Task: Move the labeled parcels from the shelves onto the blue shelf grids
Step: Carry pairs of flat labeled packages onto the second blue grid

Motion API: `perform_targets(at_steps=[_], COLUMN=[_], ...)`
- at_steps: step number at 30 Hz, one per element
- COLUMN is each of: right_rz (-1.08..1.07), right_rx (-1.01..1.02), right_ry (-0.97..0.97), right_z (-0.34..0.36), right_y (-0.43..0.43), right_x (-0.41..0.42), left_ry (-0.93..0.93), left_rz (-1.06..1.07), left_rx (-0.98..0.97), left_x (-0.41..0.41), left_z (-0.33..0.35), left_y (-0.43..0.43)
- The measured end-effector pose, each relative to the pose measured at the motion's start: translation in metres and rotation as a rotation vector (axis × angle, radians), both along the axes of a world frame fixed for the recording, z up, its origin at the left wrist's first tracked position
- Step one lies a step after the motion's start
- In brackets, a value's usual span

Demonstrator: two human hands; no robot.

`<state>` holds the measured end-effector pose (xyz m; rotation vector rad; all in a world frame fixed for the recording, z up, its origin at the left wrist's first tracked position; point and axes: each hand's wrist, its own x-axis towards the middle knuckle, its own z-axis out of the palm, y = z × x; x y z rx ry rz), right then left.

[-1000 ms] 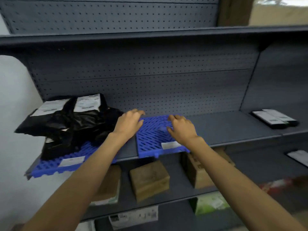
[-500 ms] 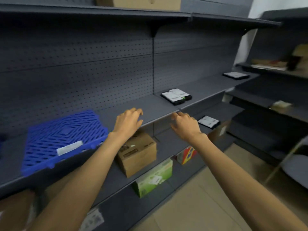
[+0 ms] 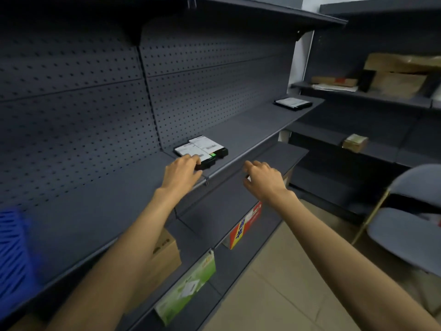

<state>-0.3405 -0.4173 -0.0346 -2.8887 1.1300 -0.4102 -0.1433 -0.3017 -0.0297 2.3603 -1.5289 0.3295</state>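
The left hand (image 3: 182, 172) reaches over the front of the middle shelf (image 3: 250, 130), its fingertips (image 3: 194, 160) touching the near edge of two flat black parcels (image 3: 202, 150) that lie side by side, each with a white label on top. The grip there is loosely spread — the fingers rest on the closest parcel's edge and top, and nothing is lifted or pinched. A small green sticker shows on the front parcel, just right of those fingertips.

The right hand (image 3: 263, 180) hovers in the air in front of the shelf edge, well apart from the parcels, with its fingers curled but separated and holding nothing. It hangs in front of the lower shelf; something pale shows just behind its knuckles, too hidden to identify.

Farther along the same middle shelf, near its far end, a third labelled parcel (image 3: 293, 103) lies flat by itself. At the far left edge of the view, blurred, a blue shelf grid (image 3: 12, 254) sits on the same shelf level — well apart from all the parcels.

Below, the lower shelves carry a brown cardboard box (image 3: 167, 253) partly behind the left forearm, a green and white box (image 3: 188, 285) and a red and yellow box (image 3: 245, 225). On the right, another dark rack holds brown paper packages (image 3: 396, 75), and a grey folding chair (image 3: 410, 211) stands on the tiled floor.
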Motion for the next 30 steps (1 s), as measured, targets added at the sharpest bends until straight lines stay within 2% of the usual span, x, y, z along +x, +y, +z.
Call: perform_targets(at_steps=[13, 23, 30], right_rz=[0.203, 0.619, 0.727], right_rx=[0.087, 0.085, 0.053], right_ry=[0.050, 0.071, 0.068], right_z=[-0.034, -0.065, -0.065], right_y=[-0.134, -0.195, -0.231], right_x=[0.123, 0.190, 0.184], left_ry=[0.086, 0.081, 0.110], left_rz=[0.158, 0.440, 0.758], left_rx=[0.085, 0.033, 0.097], left_x=[0.073, 0.064, 0.037], left_z=[-0.046, -0.081, -0.084], left_y=[-0.129, -0.159, -0.163])
